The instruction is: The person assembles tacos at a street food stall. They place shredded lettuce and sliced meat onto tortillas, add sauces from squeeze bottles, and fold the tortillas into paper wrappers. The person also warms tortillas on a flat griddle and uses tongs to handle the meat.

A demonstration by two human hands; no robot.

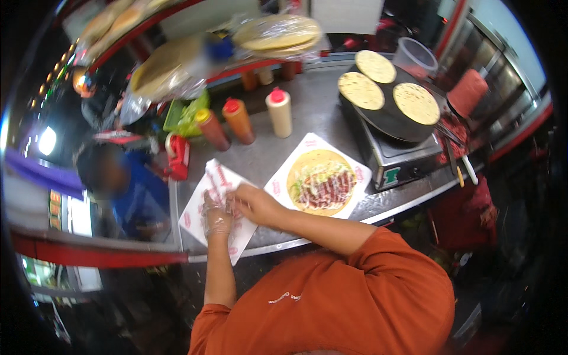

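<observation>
Gloved left hand (pixel 215 218), right hand (pixel 251 201) on wrapped paper bundle (pixel 218 204), topped tortilla (pixel 321 181) beside

Street food stall, night service. Evidence: stainless counter (pixel 331 112) edged by a red-trimmed serving ledge (pixel 94 254); round black griddle (pixel 396 112) at 1 o'clock, loaded with three tortillas (pixel 361 90). Squeeze sauce bottles (pixel 238 120) are lined up at 12 o'clock. Bagged tortilla stacks (pixel 278 34) are stored on the upper shelf. A topped tortilla (pixel 321 181) is laid on printed wrap paper (pixel 355 177) at centre. A customer in blue (pixel 133 189) is seen outside at 9 o'clock, street lights (pixel 47 141) behind.
</observation>
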